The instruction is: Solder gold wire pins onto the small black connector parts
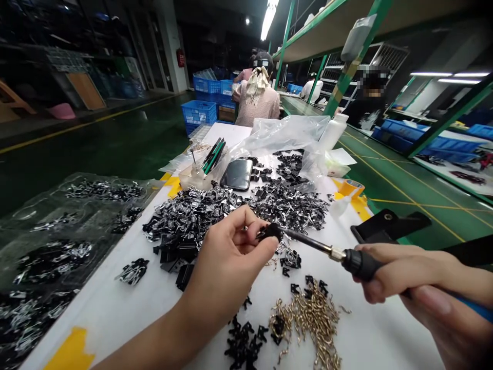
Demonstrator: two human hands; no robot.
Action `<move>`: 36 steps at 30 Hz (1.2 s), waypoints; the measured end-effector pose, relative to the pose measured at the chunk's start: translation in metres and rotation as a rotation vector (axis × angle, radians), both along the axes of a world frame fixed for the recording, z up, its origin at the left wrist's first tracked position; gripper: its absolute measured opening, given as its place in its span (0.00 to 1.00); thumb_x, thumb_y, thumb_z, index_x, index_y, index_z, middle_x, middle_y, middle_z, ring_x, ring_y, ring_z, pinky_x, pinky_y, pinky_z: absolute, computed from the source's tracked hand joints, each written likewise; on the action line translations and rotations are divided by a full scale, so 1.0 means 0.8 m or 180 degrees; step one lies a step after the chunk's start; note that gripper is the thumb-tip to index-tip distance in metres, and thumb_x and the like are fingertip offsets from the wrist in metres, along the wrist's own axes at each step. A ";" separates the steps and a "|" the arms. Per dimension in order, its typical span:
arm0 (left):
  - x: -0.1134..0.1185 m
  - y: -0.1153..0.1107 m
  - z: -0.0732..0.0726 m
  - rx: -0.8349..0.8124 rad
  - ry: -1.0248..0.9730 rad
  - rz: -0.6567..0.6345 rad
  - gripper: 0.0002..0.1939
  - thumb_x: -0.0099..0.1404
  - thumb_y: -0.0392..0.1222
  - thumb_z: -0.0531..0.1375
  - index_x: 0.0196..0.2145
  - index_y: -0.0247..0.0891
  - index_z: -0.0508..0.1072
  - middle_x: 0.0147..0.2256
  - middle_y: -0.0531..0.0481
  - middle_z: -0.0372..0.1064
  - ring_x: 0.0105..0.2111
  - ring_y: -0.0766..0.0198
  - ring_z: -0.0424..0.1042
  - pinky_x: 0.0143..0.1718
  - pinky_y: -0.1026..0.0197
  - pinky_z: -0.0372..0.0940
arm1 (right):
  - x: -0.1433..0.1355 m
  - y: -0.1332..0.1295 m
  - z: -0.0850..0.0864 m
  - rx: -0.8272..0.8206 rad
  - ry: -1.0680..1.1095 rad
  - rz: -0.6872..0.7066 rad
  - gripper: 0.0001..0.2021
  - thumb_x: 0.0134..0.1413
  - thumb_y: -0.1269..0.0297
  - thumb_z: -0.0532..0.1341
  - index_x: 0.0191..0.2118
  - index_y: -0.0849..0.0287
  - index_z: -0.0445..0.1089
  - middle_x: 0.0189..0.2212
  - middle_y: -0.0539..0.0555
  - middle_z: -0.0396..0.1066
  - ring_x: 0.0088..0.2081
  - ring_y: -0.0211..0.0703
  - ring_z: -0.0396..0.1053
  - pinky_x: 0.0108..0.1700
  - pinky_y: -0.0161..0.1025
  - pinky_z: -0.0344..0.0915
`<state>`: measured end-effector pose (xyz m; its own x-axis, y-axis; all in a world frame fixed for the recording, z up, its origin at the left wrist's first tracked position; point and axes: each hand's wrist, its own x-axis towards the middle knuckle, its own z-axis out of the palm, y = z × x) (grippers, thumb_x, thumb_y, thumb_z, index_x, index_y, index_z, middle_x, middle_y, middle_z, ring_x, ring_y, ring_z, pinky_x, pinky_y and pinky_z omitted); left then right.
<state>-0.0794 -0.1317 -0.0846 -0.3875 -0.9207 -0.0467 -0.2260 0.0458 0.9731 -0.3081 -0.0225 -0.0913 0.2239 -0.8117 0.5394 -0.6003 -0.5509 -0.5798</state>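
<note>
My left hand [231,257] is closed, pinching a small black part [270,232] between thumb and fingers above the worktable. In my right hand [419,280] is a soldering iron [319,245] with a black collar, brass nut and dark metal barrel. Its far end meets the black part at my left fingertips; the very tip is hidden. Below my hands lie a pile of small curved brass-coloured pieces [318,318] and a group of loose black pieces [244,341]. Behind my left hand spreads a heap of black and silver metal parts [192,216].
A phone [237,173] lies behind the heap, beside a clear container [192,177] near green-and-black tools [213,156]. Plastic trays [88,226] of parts stand left. A tape roll [350,189] and a black bracket [391,226] are at right. A person [257,97] sits ahead.
</note>
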 end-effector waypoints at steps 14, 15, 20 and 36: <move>-0.001 -0.003 -0.005 -0.0068 0.0035 0.0060 0.19 0.52 0.42 0.59 0.20 0.33 0.49 0.28 0.53 0.61 0.39 0.75 0.65 0.27 0.78 0.59 | 0.017 -0.016 0.017 0.0141 0.0292 0.0178 0.11 0.65 0.66 0.46 0.39 0.51 0.65 0.30 0.52 0.70 0.33 0.40 0.69 0.28 0.33 0.62; -0.001 -0.002 -0.005 -0.0057 0.0029 0.0098 0.19 0.52 0.42 0.59 0.20 0.33 0.49 0.27 0.53 0.60 0.39 0.74 0.65 0.27 0.78 0.59 | 0.019 -0.019 0.018 0.0129 0.0247 0.0178 0.11 0.65 0.66 0.46 0.38 0.51 0.65 0.29 0.51 0.70 0.31 0.39 0.69 0.28 0.32 0.62; -0.003 -0.004 -0.005 -0.0137 0.0051 0.0223 0.22 0.51 0.42 0.59 0.19 0.33 0.46 0.22 0.52 0.51 0.42 0.72 0.64 0.29 0.78 0.61 | 0.027 -0.024 0.019 0.0140 0.0075 0.0061 0.11 0.64 0.64 0.48 0.35 0.53 0.66 0.27 0.50 0.70 0.28 0.37 0.68 0.26 0.31 0.63; -0.001 -0.010 -0.009 0.0175 0.0037 0.0271 0.23 0.52 0.47 0.60 0.22 0.33 0.47 0.35 0.53 0.61 0.38 0.75 0.65 0.45 0.64 0.67 | 0.030 -0.021 0.018 0.0049 -0.0237 0.0059 0.11 0.63 0.66 0.49 0.34 0.54 0.68 0.26 0.50 0.70 0.27 0.38 0.68 0.26 0.32 0.62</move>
<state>-0.0801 -0.1395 -0.0915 -0.3086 -0.9465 -0.0942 -0.2155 -0.0268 0.9761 -0.2844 -0.0391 -0.0772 0.1987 -0.8161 0.5427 -0.5448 -0.5523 -0.6310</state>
